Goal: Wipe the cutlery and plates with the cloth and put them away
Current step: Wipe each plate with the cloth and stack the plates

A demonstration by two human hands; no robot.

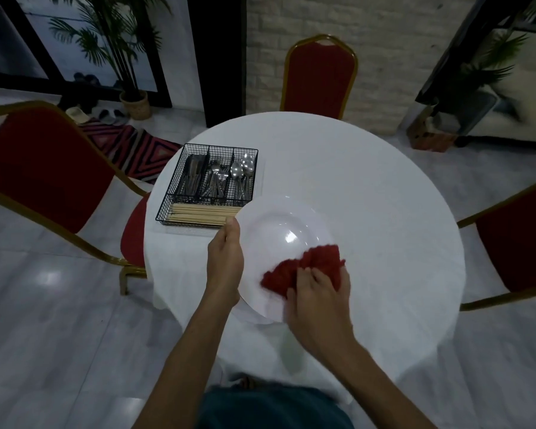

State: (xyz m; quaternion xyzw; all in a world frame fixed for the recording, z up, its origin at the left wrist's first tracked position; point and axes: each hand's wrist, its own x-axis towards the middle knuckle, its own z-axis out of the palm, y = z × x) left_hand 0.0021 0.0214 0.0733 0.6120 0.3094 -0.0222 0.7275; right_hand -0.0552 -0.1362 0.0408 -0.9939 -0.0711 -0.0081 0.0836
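Observation:
A white deep plate (279, 233) is held above the near left part of the round table. My left hand (225, 258) grips its left rim, thumb on top. My right hand (316, 298) holds a crumpled red cloth (307, 267) and presses it on the plate's near right side. A black wire cutlery basket (209, 187) stands on the table just beyond the plate, with knives, forks and spoons in three compartments and chopsticks in the front one.
The round table (369, 187) has a white tablecloth. Red chairs with gold frames stand at the left (44, 168), far side (321, 78) and right (520, 239). A potted plant (135, 103) and a patterned rug (136, 150) lie beyond on the floor.

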